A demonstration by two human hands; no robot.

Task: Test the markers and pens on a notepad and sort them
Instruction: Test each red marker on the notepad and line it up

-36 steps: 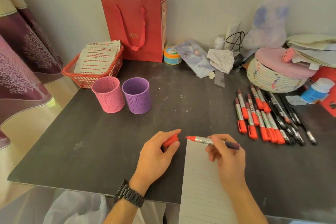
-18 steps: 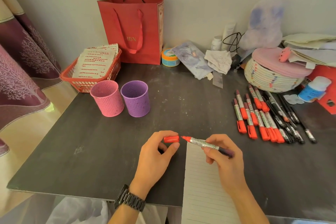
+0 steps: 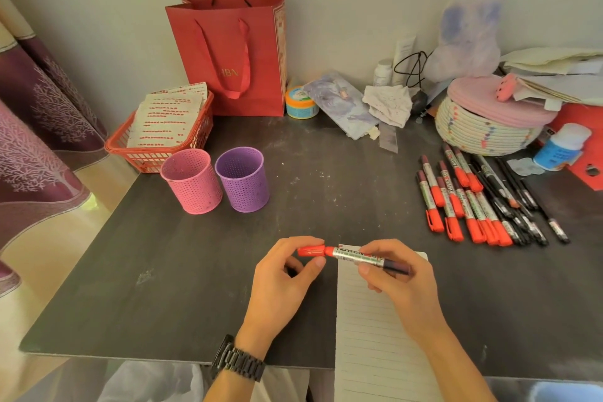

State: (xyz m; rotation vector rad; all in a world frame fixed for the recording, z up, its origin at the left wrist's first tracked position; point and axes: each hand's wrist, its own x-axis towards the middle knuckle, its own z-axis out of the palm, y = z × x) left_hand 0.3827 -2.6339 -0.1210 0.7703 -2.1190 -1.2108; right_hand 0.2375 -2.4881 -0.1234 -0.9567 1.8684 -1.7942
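Red-capped marker (image 3: pixel 354 255): held level just above the near end of the table, over the top edge of the notepad; red cap (image 3: pixel 311 251) seated on its left end, dark purple end to the right.
Left hand (image 3: pixel 284 281): thumb and fingers pinched on the red cap; black wristwatch (image 3: pixel 237 363) on the wrist.
Right hand (image 3: pixel 403 287): fingers wrapped round the marker's silver barrel near the purple end, holding it.
Notepad (image 3: pixel 375 336): lined, lying at the near edge of the table right of centre, its lower part running past that edge; no marks can be made out on the visible lines.
Table (image 3: pixel 146 271): dark grey top, scuffed and speckled.
Pink mesh cup (image 3: pixel 192 181): upright toward the left edge, touching or just beside the purple mesh cup (image 3: pixel 243 179); contents of both cannot be told.
Row of markers and pens (image 3: pixel 479 202): lying side by side toward the right edge, red-capped ones on the left, black ones on the right.
Red plastic basket (image 3: pixel 156 140): far left corner, holding printed sheets.
Red paper bag (image 3: pixel 231 55): standing at the far edge against the wall.
Woven round basket (image 3: pixel 483 130): far right, pink lid on top.
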